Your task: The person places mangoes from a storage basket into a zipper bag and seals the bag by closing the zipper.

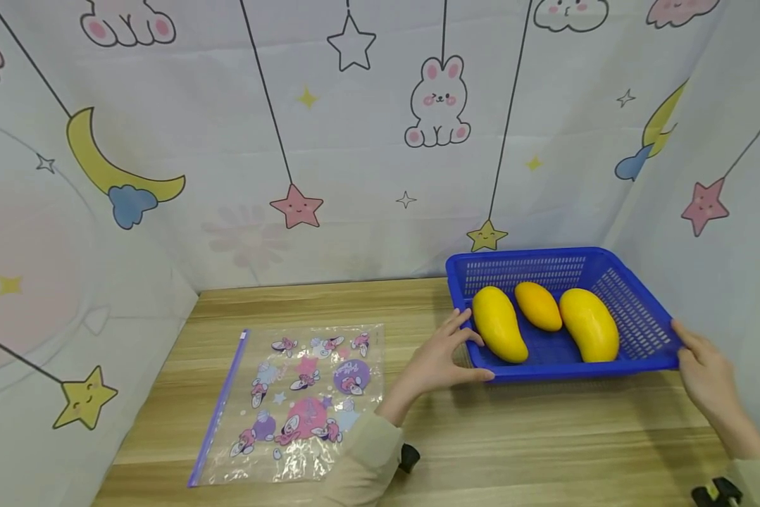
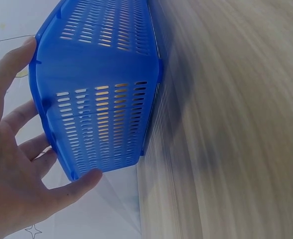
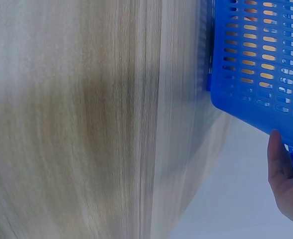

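Note:
A blue plastic basket [image 1: 570, 370] with slotted walls is at the right of the table in the head view. In it lie three yellow mangoes: a left one [image 1: 499, 324], a smaller middle one [image 1: 538, 307] and a right one [image 1: 589, 325]. My left hand [image 1: 437, 358] holds the basket's front left corner, fingers spread over the rim and thumb at the front. At the front right corner, my right hand [image 1: 711, 373] grips the rim. The left wrist view shows the thumb [image 2: 81, 185] by the basket's corner; part of the right hand [image 3: 288, 181] is cut off in its wrist view.
To the left, a clear zip bag [image 1: 310, 415] with cartoon prints and a purple zip edge lies flat on the wooden table [image 1: 513, 443]. A white patterned cloth [image 1: 367, 162] hangs close behind the basket and along both sides.

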Demonstrator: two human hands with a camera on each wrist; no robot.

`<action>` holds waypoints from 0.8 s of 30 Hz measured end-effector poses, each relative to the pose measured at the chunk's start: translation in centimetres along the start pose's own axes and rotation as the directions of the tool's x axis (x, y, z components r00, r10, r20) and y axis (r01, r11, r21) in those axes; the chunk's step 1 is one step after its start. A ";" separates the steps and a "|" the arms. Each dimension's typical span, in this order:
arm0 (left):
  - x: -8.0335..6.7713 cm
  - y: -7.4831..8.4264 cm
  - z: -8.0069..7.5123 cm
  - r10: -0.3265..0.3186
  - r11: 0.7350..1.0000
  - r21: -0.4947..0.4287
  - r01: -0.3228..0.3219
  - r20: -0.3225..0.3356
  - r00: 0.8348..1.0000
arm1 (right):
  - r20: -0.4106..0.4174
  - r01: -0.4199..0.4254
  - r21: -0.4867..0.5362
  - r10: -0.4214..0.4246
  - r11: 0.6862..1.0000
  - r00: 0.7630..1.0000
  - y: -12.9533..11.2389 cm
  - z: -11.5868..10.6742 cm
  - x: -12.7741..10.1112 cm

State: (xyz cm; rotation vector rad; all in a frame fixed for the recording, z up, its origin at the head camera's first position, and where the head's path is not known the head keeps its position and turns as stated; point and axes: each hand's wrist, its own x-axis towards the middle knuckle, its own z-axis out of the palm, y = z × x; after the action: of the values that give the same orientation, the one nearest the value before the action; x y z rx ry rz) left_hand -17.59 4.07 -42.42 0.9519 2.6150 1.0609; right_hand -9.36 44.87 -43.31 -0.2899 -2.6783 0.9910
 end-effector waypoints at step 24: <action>-0.6 -0.4 -0.5 -0.008 1.000 -0.025 0.009 0.020 1.000 | 0.021 0.004 0.005 -0.004 1.000 1.000 -0.5 0.3 -0.2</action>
State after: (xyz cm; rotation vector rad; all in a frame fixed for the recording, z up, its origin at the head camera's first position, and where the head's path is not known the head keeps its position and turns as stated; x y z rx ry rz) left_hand -17.50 3.20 -42.31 0.9404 2.5815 1.0746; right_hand -9.31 44.29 -43.27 -0.2751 -2.6938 1.0048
